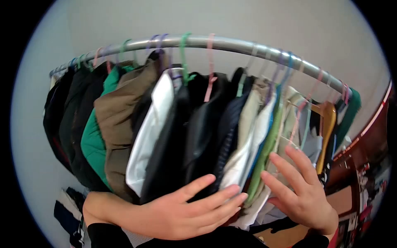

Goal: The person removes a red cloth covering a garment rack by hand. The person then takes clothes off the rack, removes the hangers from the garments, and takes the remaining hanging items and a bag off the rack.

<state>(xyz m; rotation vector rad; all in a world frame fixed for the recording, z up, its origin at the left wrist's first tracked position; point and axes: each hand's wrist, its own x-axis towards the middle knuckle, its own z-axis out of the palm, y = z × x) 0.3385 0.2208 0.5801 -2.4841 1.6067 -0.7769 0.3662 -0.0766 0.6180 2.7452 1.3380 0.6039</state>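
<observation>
Clothes on hangers fill a metal rail [229, 44]. My left hand [186, 211] lies across the lower front of the dark garments, fingers stretched toward the white garment [236, 172]; whether it presses on the cloth I cannot tell. Beside the green garment [269, 144], my right hand [304, 194] has its fingers spread, near a beige garment [282, 155]. Nothing shows in either hand. Around them hang a black jacket [202, 136], a white shirt [154, 124], a brown jacket [124, 109] and a bright green garment [97, 140].
A wooden hanger [326, 134] and a dark green garment [349, 118] hang at the rail's right end. Reddish-brown furniture [345, 173] stands at the right. More clothes [68, 213] show low at the left, by the pale wall [35, 124].
</observation>
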